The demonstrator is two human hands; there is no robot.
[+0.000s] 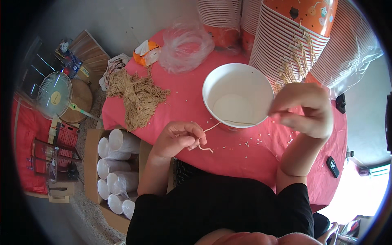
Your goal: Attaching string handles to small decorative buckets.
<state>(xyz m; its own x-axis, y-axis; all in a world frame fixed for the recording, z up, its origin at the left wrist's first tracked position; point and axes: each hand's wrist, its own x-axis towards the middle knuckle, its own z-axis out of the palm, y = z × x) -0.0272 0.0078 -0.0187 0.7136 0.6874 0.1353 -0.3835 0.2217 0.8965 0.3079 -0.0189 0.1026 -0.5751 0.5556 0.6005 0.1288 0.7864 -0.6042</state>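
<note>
A white paper bucket [238, 92] stands upright on the table in front of me, its mouth facing up, with a small dark hole below the far rim. My left hand [179, 139] is closed in a pinch on a thin beige cord [211, 127], left of the bucket's near side. One short end of the cord curls below these fingers. From there the cord runs right, across the bucket's near rim, toward my right hand [306, 109]. That hand is raised beside the bucket's right rim, fingers bent and smeared by motion. Whether it grips the cord is unclear.
Tall stacks of orange-and-white buckets [286, 45] rise at the back right, cords hanging from one. A bundle of beige cords [136, 96] and a clear plastic bag [185, 45] lie back left. White beads dot the red tablecloth [192, 108]. A carton of wrapped cups [94, 163] stands left.
</note>
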